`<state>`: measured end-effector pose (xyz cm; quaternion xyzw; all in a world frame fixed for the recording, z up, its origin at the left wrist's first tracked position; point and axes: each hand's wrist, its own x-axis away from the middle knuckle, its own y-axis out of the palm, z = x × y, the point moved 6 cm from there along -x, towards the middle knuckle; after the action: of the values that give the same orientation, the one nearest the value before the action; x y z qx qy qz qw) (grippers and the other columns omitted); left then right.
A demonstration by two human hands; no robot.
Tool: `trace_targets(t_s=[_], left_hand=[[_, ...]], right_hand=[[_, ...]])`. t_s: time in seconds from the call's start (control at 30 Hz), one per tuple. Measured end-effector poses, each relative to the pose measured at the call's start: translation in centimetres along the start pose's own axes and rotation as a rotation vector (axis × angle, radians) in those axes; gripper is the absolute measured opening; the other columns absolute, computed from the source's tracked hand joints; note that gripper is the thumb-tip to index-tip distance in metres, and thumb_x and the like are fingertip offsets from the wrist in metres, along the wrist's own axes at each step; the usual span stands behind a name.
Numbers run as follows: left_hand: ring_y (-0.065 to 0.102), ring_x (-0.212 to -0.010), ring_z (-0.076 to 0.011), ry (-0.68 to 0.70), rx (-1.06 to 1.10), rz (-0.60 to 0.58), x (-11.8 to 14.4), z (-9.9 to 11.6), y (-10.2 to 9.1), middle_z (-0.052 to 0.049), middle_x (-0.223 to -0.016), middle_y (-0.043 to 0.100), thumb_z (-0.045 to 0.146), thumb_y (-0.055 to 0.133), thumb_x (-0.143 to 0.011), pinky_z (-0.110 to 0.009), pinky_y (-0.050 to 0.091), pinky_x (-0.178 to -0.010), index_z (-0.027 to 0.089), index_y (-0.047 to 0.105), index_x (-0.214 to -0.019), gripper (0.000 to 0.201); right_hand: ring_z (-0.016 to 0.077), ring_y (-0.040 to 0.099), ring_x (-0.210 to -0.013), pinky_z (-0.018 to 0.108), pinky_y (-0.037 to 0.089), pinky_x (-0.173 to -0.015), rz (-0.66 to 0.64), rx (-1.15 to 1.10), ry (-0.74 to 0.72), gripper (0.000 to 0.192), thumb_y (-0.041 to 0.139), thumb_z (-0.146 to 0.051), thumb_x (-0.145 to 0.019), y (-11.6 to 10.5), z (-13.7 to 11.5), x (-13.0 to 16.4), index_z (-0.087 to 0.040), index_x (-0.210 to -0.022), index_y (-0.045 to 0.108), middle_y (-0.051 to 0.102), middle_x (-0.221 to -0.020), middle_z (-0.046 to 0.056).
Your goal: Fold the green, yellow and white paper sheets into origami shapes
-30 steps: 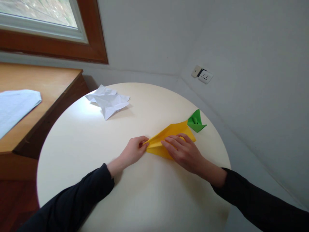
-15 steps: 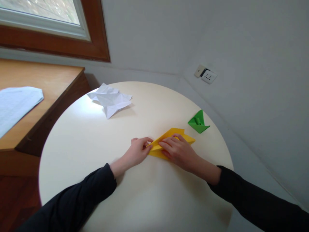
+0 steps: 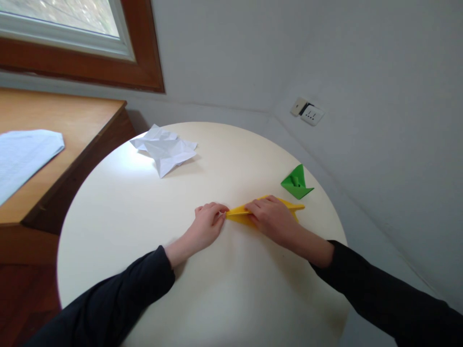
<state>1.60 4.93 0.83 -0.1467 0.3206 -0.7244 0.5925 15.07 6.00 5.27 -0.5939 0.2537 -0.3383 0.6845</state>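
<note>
A folded yellow paper (image 3: 238, 211) lies flat on the round cream table (image 3: 144, 217), narrow and pointed at both ends. My left hand (image 3: 206, 225) pinches its left tip against the table. My right hand (image 3: 273, 219) lies flat on top of the paper, pressing it down and covering its middle; the right tip (image 3: 298, 207) sticks out beyond the fingers. Both arms wear dark sleeves.
A small green folded paper figure (image 3: 295, 183) stands just beyond the yellow paper, near the table's right edge. A crumpled white paper (image 3: 164, 149) lies at the far side. A wooden desk (image 3: 61, 140) with a white sheet (image 3: 21, 156) adjoins on the left. A wall socket (image 3: 307, 113) is on the right wall.
The yellow paper has been folded narrower and flatter, and has turned away from the green figure. My right hand has slid down onto it; my left hand stays at the left tip.
</note>
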Motion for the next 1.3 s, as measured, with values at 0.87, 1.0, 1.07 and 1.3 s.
trace_targets(t_s=[0.87, 1.0, 1.07, 1.3], left_hand=[[0.061, -0.084, -0.0190, -0.023, 0.157, 0.030, 0.1, -0.2, -0.4, -0.008, -0.092, 0.067, 0.019, 0.044, -0.084, -0.035, 0.045, -0.081, 0.017, 0.059, -0.096, 0.020], [0.062, -0.085, -0.0189, -0.057, 0.240, 0.026, 0.1, -0.2, -0.6, -0.008, -0.093, 0.067, 0.026, 0.042, -0.086, -0.032, 0.047, -0.078, 0.016, 0.059, -0.099, 0.024], [0.061, -0.085, -0.0190, -0.071, 0.238, 0.033, 0.1, -0.2, -0.7, -0.008, -0.092, 0.067, 0.028, 0.042, -0.086, -0.032, 0.047, -0.079, 0.016, 0.059, -0.100, 0.025], [0.059, -0.082, -0.0183, -0.093, 0.206, 0.050, 0.3, 0.0, -1.1, -0.004, -0.084, 0.064, 0.035, 0.042, -0.088, -0.035, 0.044, -0.081, 0.018, 0.055, -0.105, 0.027]], right_hand=[[0.0279, 0.063, -0.094, 0.034, 0.049, -0.070, -0.004, -0.118, 0.270, 0.059, 0.055, -0.033, -0.082, 2.7, 4.6, 0.4, -0.014, -0.134, 0.034, 0.062, -0.114, 0.015], [0.0263, 0.061, -0.099, 0.037, 0.049, -0.079, 0.080, -0.156, 0.224, 0.052, 0.052, -0.029, -0.082, 1.6, 4.0, 0.4, -0.014, -0.130, 0.038, 0.060, -0.118, 0.013], [0.0265, 0.060, -0.099, 0.039, 0.047, -0.083, 0.171, -0.150, 0.191, 0.048, 0.051, -0.029, -0.082, 0.9, 4.0, 0.4, -0.014, -0.127, 0.042, 0.061, -0.116, 0.013], [0.0301, 0.053, -0.113, 0.044, 0.043, -0.091, 0.159, -0.201, 0.284, 0.051, 0.051, -0.035, -0.083, 2.2, 6.6, 0.4, -0.011, -0.128, 0.042, 0.054, -0.125, 0.018]])
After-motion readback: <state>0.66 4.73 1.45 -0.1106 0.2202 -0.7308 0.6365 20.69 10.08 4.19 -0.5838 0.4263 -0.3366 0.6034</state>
